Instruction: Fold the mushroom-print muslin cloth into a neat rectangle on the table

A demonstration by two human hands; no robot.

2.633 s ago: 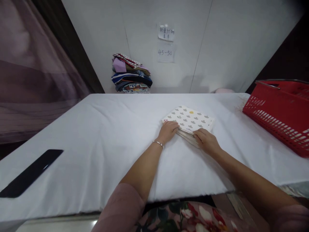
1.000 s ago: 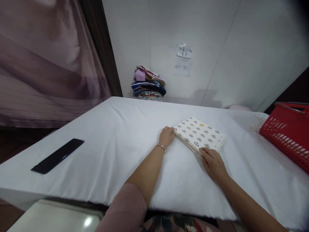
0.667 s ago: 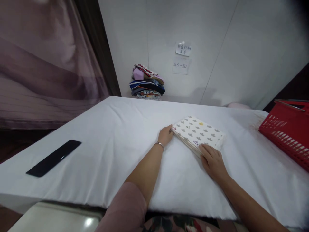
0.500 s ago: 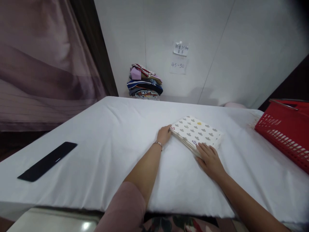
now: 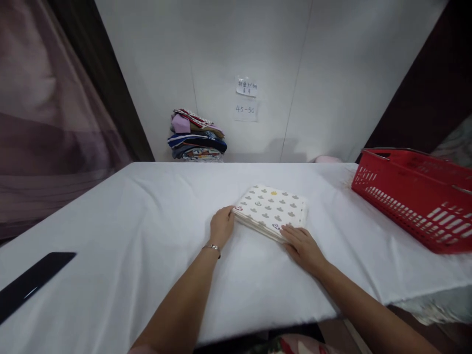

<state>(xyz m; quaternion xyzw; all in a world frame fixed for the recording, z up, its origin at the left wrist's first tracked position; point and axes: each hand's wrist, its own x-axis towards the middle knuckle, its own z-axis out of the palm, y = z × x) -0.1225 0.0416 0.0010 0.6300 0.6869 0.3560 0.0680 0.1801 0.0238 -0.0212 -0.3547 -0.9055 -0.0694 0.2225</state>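
Observation:
A folded white cloth [image 5: 271,206] with a grey print and a few coloured figures lies flat on the white-covered table [image 5: 165,211], its layers showing along the near edge. At its left corner, my left hand [image 5: 222,226] is closed, with the fingertips around the edge. My right hand [image 5: 304,248] grips the near right corner, fingers on top and thumb low at the side. A bracelet [image 5: 214,247] circles my left wrist.
On the right of the table stands a red plastic basket [image 5: 401,201] with metal handles. A dark flat strip [image 5: 35,280] lies at the left. Beyond the far edge is a pile of folded clothes [image 5: 197,137], near paper notes [image 5: 246,109] on the wall.
The view has swung to the right, so the table's contents appear further left and more of the red basket shows. Both hands keep hold of the same corners of the folded cloth.

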